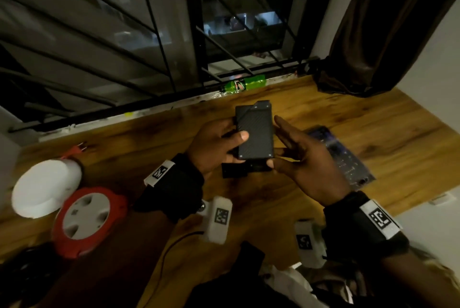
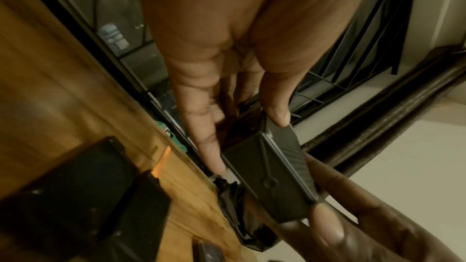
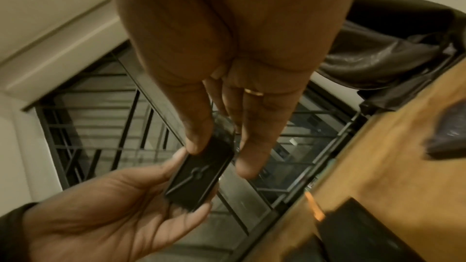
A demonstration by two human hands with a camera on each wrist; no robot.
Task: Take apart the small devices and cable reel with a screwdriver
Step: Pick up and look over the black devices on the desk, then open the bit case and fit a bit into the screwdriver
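Note:
A flat black device (image 1: 255, 133) with a ribbed face is held above the wooden table (image 1: 323, 113) between both hands. My left hand (image 1: 216, 143) grips its left edge, thumb lying across the top face and fingers underneath. My right hand (image 1: 298, 158) pinches the right edge, thumb at the near corner and fingers stretched along the side. The left wrist view shows the device (image 2: 274, 174) end-on between both hands' fingertips. In the right wrist view my thumb presses on one end of the device (image 3: 199, 174). The red and white cable reel (image 1: 84, 223) lies at the left. No screwdriver shows.
Black flat pieces (image 1: 234, 170) lie on the table under the held device. A white round cover (image 1: 42, 188) and a red plug (image 1: 79, 148) sit by the reel. A dark plastic packet (image 1: 346, 158) lies right. A green bottle (image 1: 245, 84) rests at the barred window; a brown curtain (image 1: 373, 33) hangs right.

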